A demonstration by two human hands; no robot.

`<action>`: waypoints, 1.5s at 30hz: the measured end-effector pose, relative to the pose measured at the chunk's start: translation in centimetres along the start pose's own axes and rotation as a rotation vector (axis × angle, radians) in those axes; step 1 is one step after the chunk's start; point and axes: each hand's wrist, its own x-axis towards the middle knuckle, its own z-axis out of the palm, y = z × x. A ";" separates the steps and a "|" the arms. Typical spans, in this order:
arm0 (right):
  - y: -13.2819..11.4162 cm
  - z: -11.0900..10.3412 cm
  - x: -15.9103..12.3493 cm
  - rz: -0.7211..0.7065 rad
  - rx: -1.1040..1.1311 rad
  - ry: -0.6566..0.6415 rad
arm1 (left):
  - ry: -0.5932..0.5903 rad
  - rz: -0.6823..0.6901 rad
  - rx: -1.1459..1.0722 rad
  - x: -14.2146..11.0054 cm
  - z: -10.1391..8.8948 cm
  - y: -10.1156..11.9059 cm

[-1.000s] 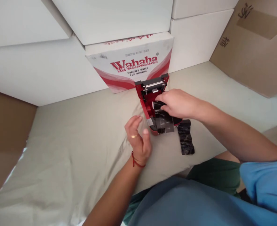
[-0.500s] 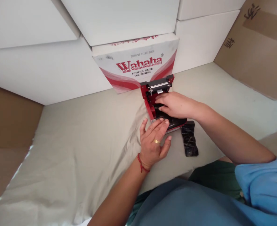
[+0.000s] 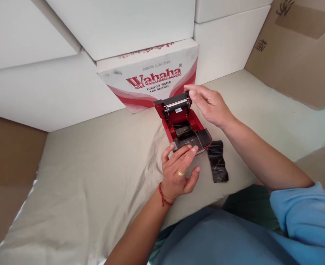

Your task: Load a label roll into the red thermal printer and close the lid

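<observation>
A small red printer [image 3: 179,117] stands open on a beige cloth [image 3: 96,169], its lid tipped back against a Wahaha box. A dark roll lies in its bay and black film runs out over its front edge. My left hand [image 3: 179,171] lies flat with fingers stretched, its fingertips pressing the printer's front edge. My right hand [image 3: 208,105] hovers at the upper right of the raised lid, fingers loosely apart and holding nothing. A strip of black film [image 3: 218,162] trails on the cloth to the right of the printer.
A white and red Wahaha box [image 3: 148,75] stands right behind the printer, with plain white boxes [image 3: 54,77] stacked around it. Brown cardboard [image 3: 297,51] leans at the right and another brown panel [image 3: 10,154] at the left.
My right hand has come out of the printer's bay and risen to the lid's upper right corner. The left hand moved onto the printer's front edge and stays there.
</observation>
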 end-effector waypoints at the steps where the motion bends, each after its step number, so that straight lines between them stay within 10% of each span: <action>1: -0.3 0.0 -0.3 -0.008 -0.003 0.010 | 0.007 0.002 -0.002 0.0 -0.1 0.0; 19: 0.2 -1.5 -8.7 -0.222 -0.211 -0.081 | -0.054 0.020 -0.105 -0.6 -0.6 -0.1; 25: 0.4 -0.5 -9.2 -0.219 -0.146 -0.021 | 0.302 -0.275 -0.148 0.2 -1.0 -1.7; 31: 1.0 0.5 -9.9 -0.277 -0.033 0.063 | 0.056 -0.465 -0.060 0.3 -2.2 -4.2; 39: 0.8 0.3 -10.1 -0.261 -0.067 0.035 | 0.085 -0.396 0.015 0.2 -1.5 -4.2; 45: 1.1 0.7 -10.8 -0.404 0.003 -0.040 | 0.165 -0.599 -0.292 -0.4 -1.0 -4.6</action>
